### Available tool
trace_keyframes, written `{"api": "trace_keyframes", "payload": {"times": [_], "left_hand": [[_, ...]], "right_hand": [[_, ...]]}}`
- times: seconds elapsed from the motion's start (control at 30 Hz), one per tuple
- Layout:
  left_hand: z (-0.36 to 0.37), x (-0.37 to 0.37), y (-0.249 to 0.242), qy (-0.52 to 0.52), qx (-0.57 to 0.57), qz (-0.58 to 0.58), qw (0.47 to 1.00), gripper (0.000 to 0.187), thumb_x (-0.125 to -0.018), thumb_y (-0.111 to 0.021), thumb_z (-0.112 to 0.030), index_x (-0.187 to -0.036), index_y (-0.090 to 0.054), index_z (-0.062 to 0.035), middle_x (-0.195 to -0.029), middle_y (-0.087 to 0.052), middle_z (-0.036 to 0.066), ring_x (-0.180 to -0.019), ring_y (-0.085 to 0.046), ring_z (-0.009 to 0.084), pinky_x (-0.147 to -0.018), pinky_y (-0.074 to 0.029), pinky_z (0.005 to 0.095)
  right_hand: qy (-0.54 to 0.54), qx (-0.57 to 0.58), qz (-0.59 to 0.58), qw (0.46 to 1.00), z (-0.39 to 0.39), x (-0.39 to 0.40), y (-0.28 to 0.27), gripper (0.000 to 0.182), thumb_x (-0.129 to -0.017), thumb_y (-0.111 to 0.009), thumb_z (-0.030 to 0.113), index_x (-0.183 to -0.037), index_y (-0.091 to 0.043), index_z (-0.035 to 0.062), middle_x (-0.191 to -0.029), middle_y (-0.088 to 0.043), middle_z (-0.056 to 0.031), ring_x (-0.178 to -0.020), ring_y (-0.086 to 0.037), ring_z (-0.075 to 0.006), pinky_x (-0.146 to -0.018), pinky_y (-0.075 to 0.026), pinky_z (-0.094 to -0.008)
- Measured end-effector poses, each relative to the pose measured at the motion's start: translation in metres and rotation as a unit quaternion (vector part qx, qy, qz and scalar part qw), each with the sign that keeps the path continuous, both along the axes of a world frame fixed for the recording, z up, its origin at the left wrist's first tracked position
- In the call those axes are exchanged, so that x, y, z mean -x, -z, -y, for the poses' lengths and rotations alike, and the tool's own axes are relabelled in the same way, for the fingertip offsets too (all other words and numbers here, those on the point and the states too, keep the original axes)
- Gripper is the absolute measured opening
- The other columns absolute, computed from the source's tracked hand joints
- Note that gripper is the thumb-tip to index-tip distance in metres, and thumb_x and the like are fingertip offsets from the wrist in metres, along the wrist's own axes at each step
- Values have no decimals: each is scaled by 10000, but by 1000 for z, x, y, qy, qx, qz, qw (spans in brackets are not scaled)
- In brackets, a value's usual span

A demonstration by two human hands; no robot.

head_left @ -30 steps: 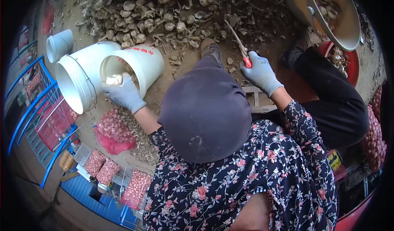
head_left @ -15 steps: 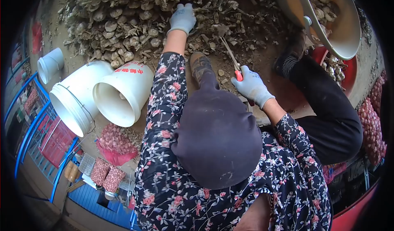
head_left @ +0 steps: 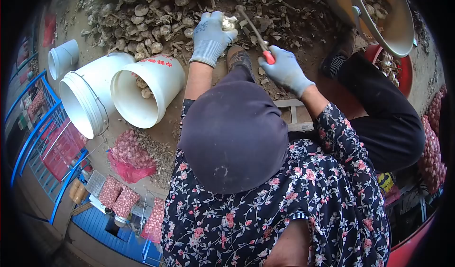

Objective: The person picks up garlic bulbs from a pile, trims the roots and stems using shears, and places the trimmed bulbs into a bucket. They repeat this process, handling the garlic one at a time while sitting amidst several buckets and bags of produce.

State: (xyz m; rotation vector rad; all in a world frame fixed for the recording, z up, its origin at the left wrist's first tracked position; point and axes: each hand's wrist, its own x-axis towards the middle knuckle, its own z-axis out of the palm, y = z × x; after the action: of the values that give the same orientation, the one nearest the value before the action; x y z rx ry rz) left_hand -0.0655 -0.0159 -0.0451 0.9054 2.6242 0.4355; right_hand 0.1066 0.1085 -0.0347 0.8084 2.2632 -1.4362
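My left hand (head_left: 212,34), in a pale glove, is closed round a garlic bulb (head_left: 229,23) in front of the garlic pile (head_left: 151,18). My right hand (head_left: 286,70), gloved too, grips the red handle of a long-bladed cutting tool (head_left: 256,32). Its metal blade points up and left, its far end close to the bulb. Whether the blade touches the bulb cannot be made out. Loose stalks and dry leaves lie around and beyond both hands.
Two white buckets (head_left: 163,70) lie tipped at the left, one with garlic inside. A smaller bucket (head_left: 70,54) is farther left. At the right are a tilted pale bucket (head_left: 395,42) and a red basin (head_left: 406,75). Pink net bags (head_left: 130,155) stand lower left.
My left hand has drawn back from the pile and now holds a bulb. My right hand has moved up and slightly left with the tool, bringing its blade nearer the left hand.
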Motion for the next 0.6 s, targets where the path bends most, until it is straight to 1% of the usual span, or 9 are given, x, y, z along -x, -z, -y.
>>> {"api": "trace_keyframes", "payload": {"times": [0.1, 0.13, 0.17, 0.23, 0.3, 0.33, 0.5, 0.57, 0.6], "left_hand": [[18, 3, -3, -58, -55, 68, 994, 443, -708, -745, -244, -1051, -578, -19, -1009, -620, 153, -886, -635, 263, -813, -512, 362], [22, -2, 0, -129, -277, 290, 907, 400, -753, -708, -182, -1081, -556, -14, -1034, -621, 145, -901, -638, 257, -827, -518, 363], [28, -8, 2, -184, -467, 481, 719, 361, -797, -672, -120, -1112, -534, -9, -1060, -623, 137, -916, -641, 251, -841, -523, 363], [32, -11, 3, -144, -523, 514, 664, 358, -844, -600, -24, -1184, -489, -5, -1084, -619, 117, -972, -632, 263, -853, -532, 379], [32, -23, 3, -159, -605, 570, 533, 422, -836, -626, -26, -1233, -482, -16, -1089, -616, 103, -969, -633, 230, -838, -539, 363], [35, -26, 5, -154, -614, 582, 511, 488, -832, -640, -18, -1286, -462, -40, -1089, -610, 85, -952, -626, 194, -843, -543, 350], [36, -30, -5, -163, -603, 546, 559, 535, -811, -630, 35, -1309, -449, -46, -1099, -604, 74, -967, -606, 166, -855, -532, 315], [36, -28, -14, -140, -491, 491, 706, 558, -779, -632, 35, -1302, -451, -35, -1088, -603, 65, -972, -595, 148, -861, -512, 289], [31, -31, -31, -146, -451, 489, 732, 572, -722, -626, 28, -1272, -476, -15, -1079, -602, 57, -989, -583, 143, -868, -484, 270]], "right_hand": [[-13, -33, -4, 999, -1, -25, -13, 338, -809, -593, 323, -836, -541, -10, -847, -603, -275, -864, -578, -440, -757, -457, -471], [-24, -35, 3, 999, 0, -31, -15, 356, -815, -593, 336, -866, -520, -8, -861, -605, -273, -866, -576, -441, -758, -459, -471], [-26, -36, 2, 999, 3, -36, -18, 356, -815, -593, 336, -866, -520, -8, -861, -605, -273, -866, -576, -441, -758, -459, -471], [-47, -37, 57, 997, 6, -36, -29, 375, -825, -592, 348, -929, -489, 2, -860, -610, -267, -868, -580, -436, -762, -462, -471], [-64, -53, 50, 995, 10, -35, -32, 389, -834, -586, 353, -990, -459, 21, -871, -615, -245, -877, -591, -417, -767, -468, -466], [-77, -80, 26, 993, 11, -32, -36, 392, -832, -589, 357, -997, -459, 27, -884, -614, -233, -886, -595, -406, -768, -470, -465], [-116, -134, -28, 984, 13, -21, -39, 448, -821, -602, 374, -1084, -461, 39, -959, -608, -202, -927, -602, -370, -789, -478, -448], [-116, -150, -27, 981, 14, -20, -36, 479, -819, -601, 401, -1107, -461, 45, -985, -603, -195, -943, -605, -349, -795, -477, -441], [-129, -168, -26, 977, 12, -17, -38, 492, -817, -598, 421, -1109, -463, 50, -997, -599, -190, -953, -603, -343, -804, -470, -442]]}}
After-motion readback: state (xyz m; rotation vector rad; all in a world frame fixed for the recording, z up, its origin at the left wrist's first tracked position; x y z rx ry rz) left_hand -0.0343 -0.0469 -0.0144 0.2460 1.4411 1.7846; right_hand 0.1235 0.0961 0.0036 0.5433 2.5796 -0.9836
